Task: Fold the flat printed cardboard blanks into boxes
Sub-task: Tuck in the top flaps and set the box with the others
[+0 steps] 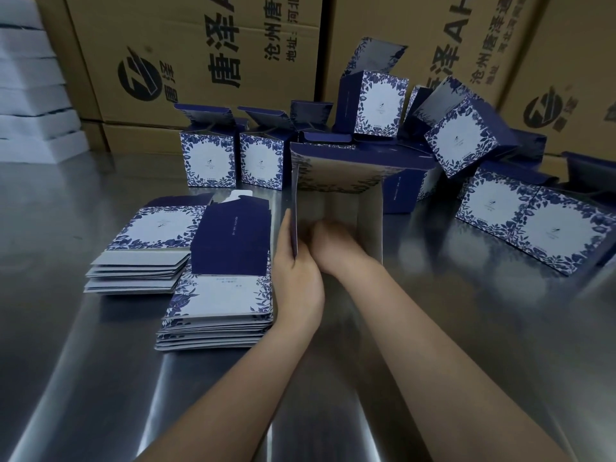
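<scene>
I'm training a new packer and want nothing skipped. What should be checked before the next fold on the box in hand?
1. Grip: left hand holds the open box's left wall: ok.
2. Reach: right hand is inside the box; what it presses: cannot tell, blurred.
3. Clearance: far flap stands open, out of the way: ok.
4. Whether the bottom is locked: cannot tell, hidden.
5. Supply: stack of blanks lies beside the left hand: ok.

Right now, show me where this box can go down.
Bare steel table left of the stacks of flat blanks, and near right, in front of the lying boxes. Crowded: the back row of folded boxes against the cartons.
</scene>
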